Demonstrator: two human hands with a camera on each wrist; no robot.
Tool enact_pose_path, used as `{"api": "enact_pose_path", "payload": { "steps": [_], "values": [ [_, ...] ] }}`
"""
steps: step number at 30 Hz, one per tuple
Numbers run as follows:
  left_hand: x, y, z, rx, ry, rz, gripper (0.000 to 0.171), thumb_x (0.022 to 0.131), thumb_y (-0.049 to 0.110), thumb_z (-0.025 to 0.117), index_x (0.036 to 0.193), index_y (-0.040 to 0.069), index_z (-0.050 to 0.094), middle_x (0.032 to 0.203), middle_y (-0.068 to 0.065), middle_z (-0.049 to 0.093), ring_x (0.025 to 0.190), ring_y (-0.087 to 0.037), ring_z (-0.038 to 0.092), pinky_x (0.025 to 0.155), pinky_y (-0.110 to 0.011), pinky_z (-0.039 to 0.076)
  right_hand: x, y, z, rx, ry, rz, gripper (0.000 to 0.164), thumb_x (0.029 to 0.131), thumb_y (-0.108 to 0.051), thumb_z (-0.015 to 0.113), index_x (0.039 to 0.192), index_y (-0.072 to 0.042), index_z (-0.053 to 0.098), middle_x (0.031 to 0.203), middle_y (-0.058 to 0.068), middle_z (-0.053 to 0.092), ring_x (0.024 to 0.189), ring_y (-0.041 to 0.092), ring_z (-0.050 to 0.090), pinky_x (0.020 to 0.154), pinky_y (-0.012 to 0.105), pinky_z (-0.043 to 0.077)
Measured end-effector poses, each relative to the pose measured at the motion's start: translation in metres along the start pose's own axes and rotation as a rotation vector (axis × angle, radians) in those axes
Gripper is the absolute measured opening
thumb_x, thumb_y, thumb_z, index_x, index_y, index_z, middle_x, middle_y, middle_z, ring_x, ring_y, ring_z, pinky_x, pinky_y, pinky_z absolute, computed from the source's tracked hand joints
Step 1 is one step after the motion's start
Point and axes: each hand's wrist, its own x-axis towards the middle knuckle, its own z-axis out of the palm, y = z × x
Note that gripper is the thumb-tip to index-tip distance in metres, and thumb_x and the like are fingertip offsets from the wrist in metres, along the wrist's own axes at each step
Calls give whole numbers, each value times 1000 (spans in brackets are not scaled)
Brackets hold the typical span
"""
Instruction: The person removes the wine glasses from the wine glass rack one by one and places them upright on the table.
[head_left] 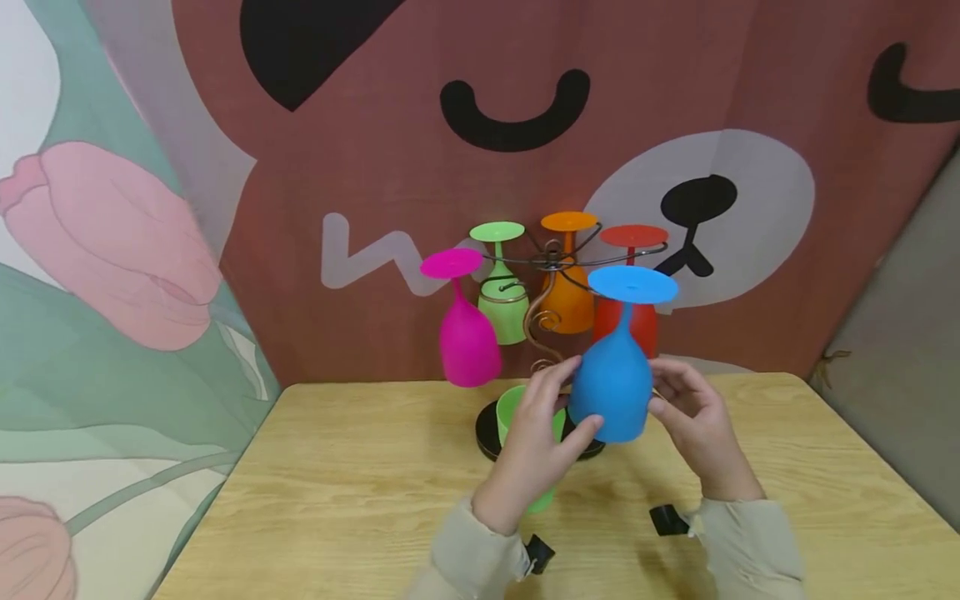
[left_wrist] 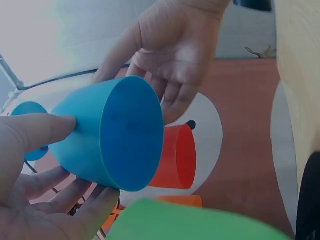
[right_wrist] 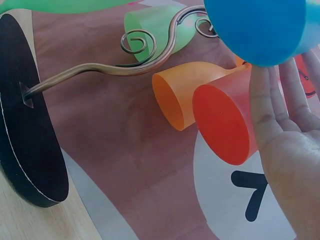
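A blue plastic goblet hangs upside down at the front right of a wire goblet rack, its foot at the rack's arm. My left hand holds its bowl, thumb on one side and fingers on the other, as the left wrist view shows. At the bowl's right side is my right hand, fingers mostly straight and apparently touching it. A green goblet stands upright by the rack's base, partly behind my left hand. The blue bowl's opening faces down.
Magenta, light green, orange and red goblets hang inverted around the rack. Its round black base rests on the wooden table. A curtain with a bear's face hangs behind.
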Motion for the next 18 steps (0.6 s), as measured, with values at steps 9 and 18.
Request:
{"api": "enact_pose_path", "payload": {
  "steps": [9, 18],
  "values": [
    [-6, -1, 5, -61, 54, -6, 60, 99, 20, 68, 151, 8, 40, 146, -11, 47, 132, -24, 51, 106, -33, 48, 1, 0, 3, 4, 3, -13, 36, 102, 5, 51, 137, -2, 55, 128, 1, 63, 119, 14, 60, 102, 24, 50],
    [-7, -2, 1, -70, 78, 22, 57, 95, 15, 73, 144, 6, 44, 142, -11, 51, 131, -25, 52, 104, -35, 50, 1, 2, 6, 18, -1, -31, 33, 103, 1, 54, 135, -1, 56, 128, 1, 64, 119, 15, 61, 102, 27, 50]
  ]
}}
